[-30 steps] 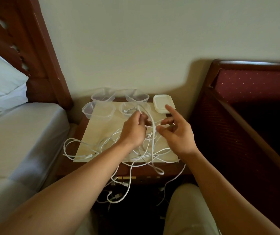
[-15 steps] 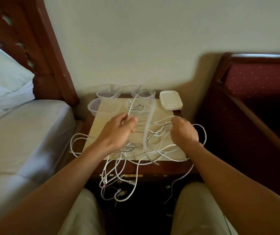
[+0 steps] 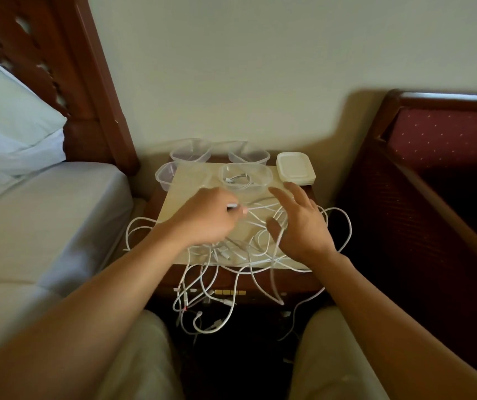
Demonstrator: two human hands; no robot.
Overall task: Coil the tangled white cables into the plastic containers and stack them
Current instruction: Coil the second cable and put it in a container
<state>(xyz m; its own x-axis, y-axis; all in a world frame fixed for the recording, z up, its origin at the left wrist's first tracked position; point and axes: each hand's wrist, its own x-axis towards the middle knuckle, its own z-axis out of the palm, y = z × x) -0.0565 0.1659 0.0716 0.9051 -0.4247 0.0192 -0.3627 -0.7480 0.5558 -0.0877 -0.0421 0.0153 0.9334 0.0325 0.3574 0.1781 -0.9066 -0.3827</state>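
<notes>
My left hand (image 3: 202, 217) pinches one cable end, right hand (image 3: 297, 223) spread loose over the tangled white cables (image 3: 248, 249) on the tabletop (image 3: 179, 197); I should draw slowly toward the containers (image 3: 246, 177), freeing snags.

- We see a dim room with soft, warm light; the wall (image 3: 260, 67) is the brightest part.
- A wide soft shadow lies on the wall beside the chair (image 3: 433, 168).
- The left hand (image 3: 205, 217) and the cables (image 3: 260, 249) are blurred by motion.
- Straight lines of the headboard (image 3: 81, 82) bend near the picture's edges.
- The floor under the table's near edge is almost black.
</notes>
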